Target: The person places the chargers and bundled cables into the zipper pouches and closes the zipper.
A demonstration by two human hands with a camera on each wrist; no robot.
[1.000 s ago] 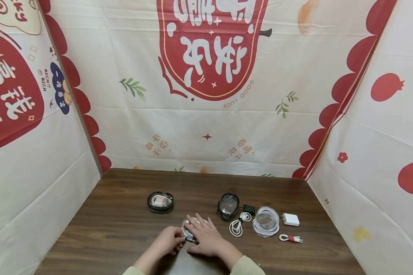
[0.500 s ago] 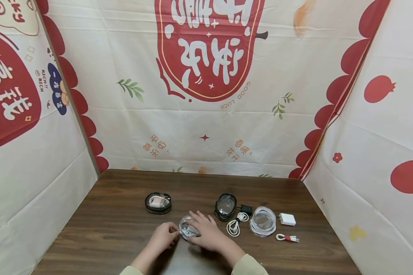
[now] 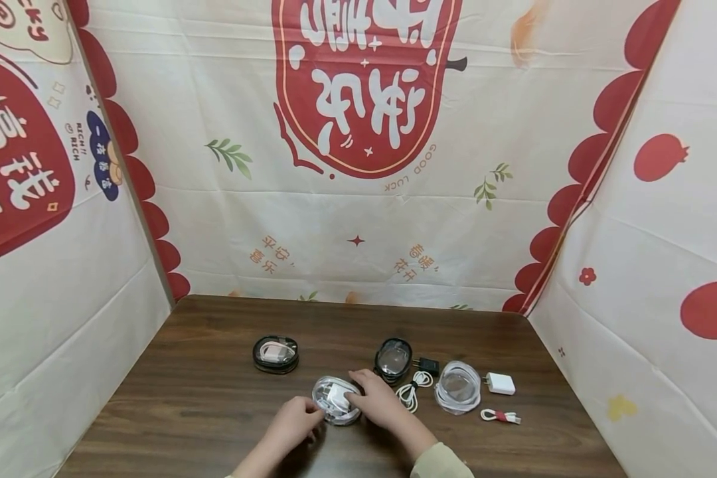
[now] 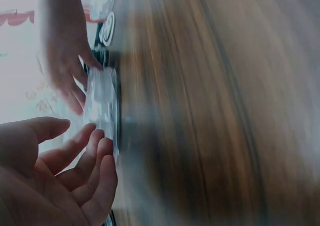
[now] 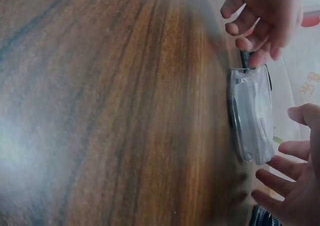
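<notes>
A clear oval case with a white charger and cable inside lies on the table between my hands in the head view. My left hand is at its left side, and the left wrist view shows those fingertips at the case's edge, thumb apart. From the other side, my right hand reaches toward the case, thumb over its right edge. Seen in the right wrist view, the fingers of my right hand are spread beside the clear case. Neither hand grips it.
A black-rimmed case with a charger and cable sits left. To the right are another black-rimmed case, black charger, black-tied cable, clear round case, white charger and red-tied cable.
My right hand has moved off the top of the clear case to its right side, uncovering the white charger inside. My left hand's fingers have come away from pinching the case's edge.
</notes>
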